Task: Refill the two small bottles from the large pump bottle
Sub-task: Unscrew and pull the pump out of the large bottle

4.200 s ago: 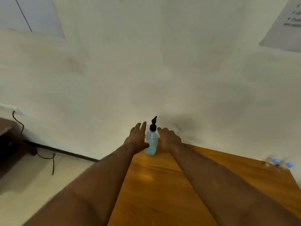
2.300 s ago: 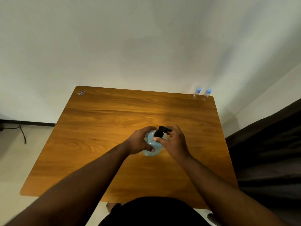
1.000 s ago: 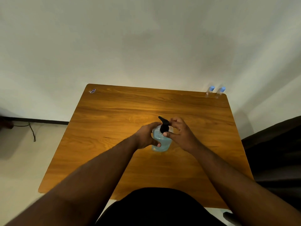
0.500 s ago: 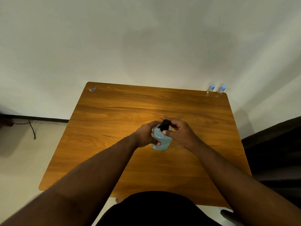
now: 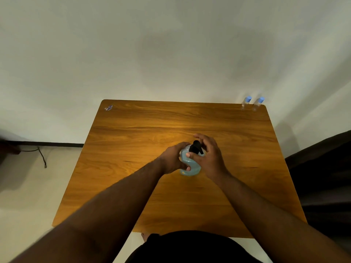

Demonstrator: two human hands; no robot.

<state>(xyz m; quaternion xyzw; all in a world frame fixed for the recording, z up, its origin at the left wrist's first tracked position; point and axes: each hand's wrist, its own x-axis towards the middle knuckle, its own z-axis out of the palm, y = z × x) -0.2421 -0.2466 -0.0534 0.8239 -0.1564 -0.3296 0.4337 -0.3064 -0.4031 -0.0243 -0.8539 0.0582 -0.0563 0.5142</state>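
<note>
Head view: pump bottle (image 5: 191, 166) label, if any, unreadable.

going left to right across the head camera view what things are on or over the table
Small blue sticker at the far left corner → left hand gripping the pump bottle → right hand on its black pump → two small bottles, then, at the far right corner.

Dim, warm indoor light; soft glare mid-table (image 5: 152, 130); faint shadow on wall (image 5: 171, 44); wide-angle bending at edges; blurred forearms up close.
</note>
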